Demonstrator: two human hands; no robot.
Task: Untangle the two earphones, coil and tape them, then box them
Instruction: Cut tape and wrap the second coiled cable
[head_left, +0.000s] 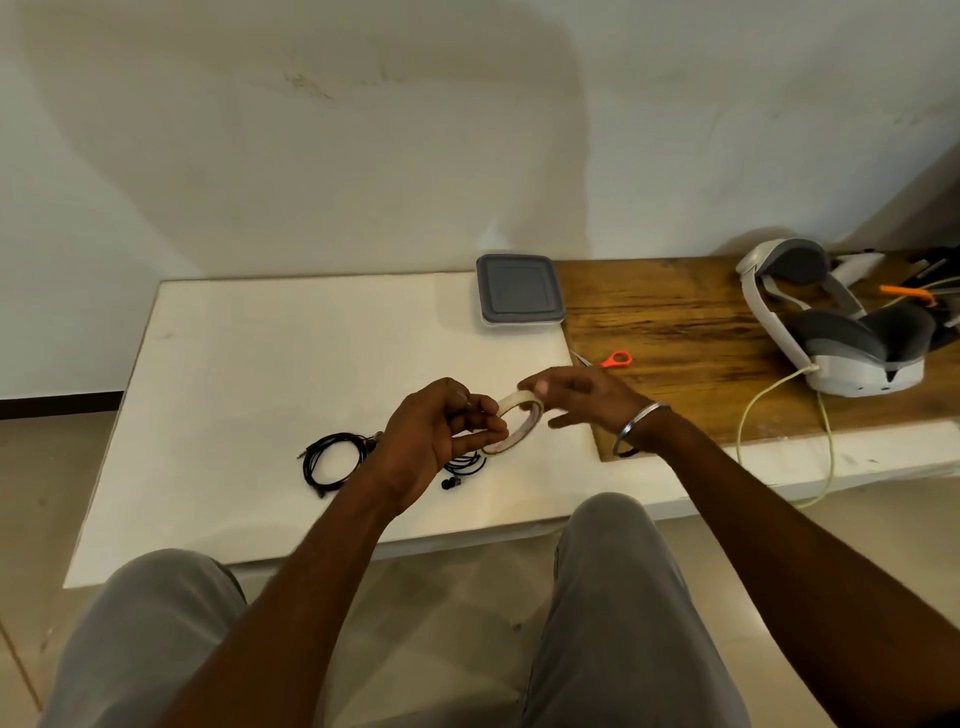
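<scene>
A cream roll of tape is held above the white table between both hands. My left hand pinches its near edge with curled fingers. My right hand grips the far side, thumb on top. One black earphone lies coiled on the table to the left of my left hand. A second black earphone lies under my left hand, partly hidden, with an earbud showing. The grey-lidded box sits shut at the back of the table.
Orange-handled scissors lie on the wooden board to the right. A grey and white headset with a pale cable stands at the far right. The white table ends near my knees.
</scene>
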